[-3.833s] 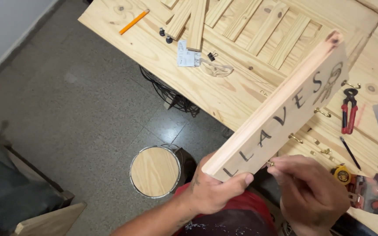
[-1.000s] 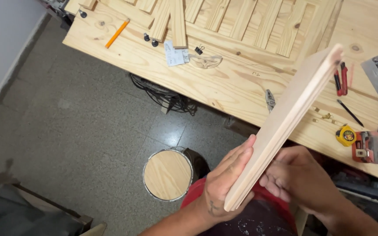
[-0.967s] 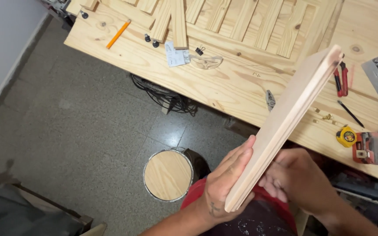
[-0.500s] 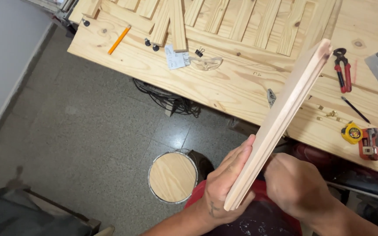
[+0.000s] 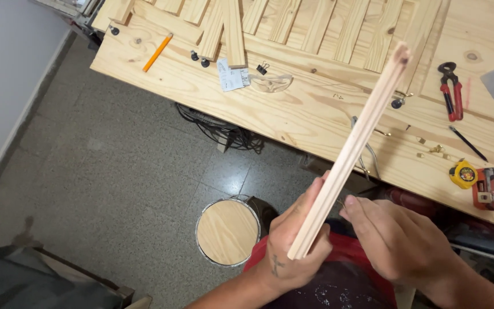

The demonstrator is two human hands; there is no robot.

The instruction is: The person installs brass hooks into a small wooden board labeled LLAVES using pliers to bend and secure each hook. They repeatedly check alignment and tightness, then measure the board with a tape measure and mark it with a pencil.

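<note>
Left hand (image 5: 293, 252) grips the pine board (image 5: 353, 150) edge-on; right hand (image 5: 395, 237) pinches beside it, above open floor (image 5: 115, 171).

The thin pale wooden board (image 5: 350, 154) stands edge-on between both hands, before the long pine workbench (image 5: 293, 114); the round wooden lid (image 5: 227, 231) lies on the floor below.

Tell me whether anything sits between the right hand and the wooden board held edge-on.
Nothing visible does. The left hand grips the lower end of the long pale wooden board, and the right hand has its fingertips right at the board's near face. Whether they pinch something small there is too small to tell.
</note>
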